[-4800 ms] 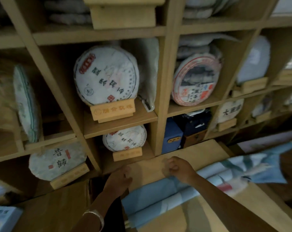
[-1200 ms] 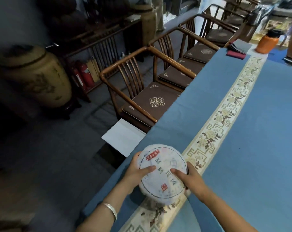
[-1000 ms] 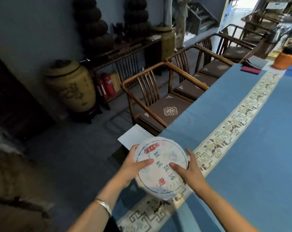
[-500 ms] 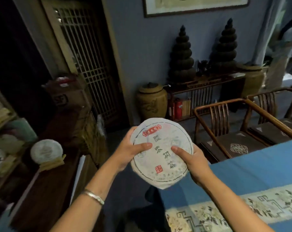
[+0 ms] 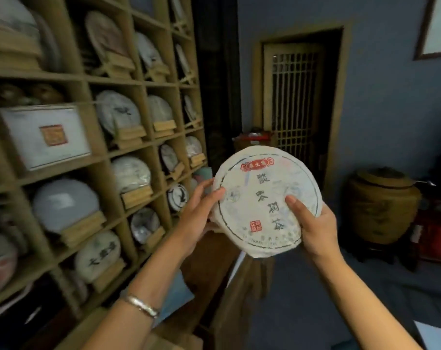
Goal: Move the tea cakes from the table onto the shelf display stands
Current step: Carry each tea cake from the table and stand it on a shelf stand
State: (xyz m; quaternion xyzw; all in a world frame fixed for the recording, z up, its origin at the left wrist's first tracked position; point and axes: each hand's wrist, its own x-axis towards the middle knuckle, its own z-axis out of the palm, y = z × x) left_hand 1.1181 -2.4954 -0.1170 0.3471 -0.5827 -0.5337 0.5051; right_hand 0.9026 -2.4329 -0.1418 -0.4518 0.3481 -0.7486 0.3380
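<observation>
A round tea cake (image 5: 264, 198) in white paper, with a red label and dark characters, is held up in front of me, face toward the camera. My left hand (image 5: 199, 210) grips its left edge, thumb on the front. My right hand (image 5: 312, 223) grips the lower right edge, thumb on the face too. The wooden shelf (image 5: 93, 162) fills the left side, with several wrapped tea cakes on small wooden display stands (image 5: 136, 195) in its compartments.
A white box (image 5: 45, 137) sits in an upper shelf compartment. A low wooden counter (image 5: 214, 274) runs below my hands. A lattice door (image 5: 292, 97) stands behind the cake, and a large clay jar (image 5: 381, 205) at the right by the blue wall.
I lifted the tea cake off the blue table with both hands and turned left. The view swung from table and chairs to the shelf wall.
</observation>
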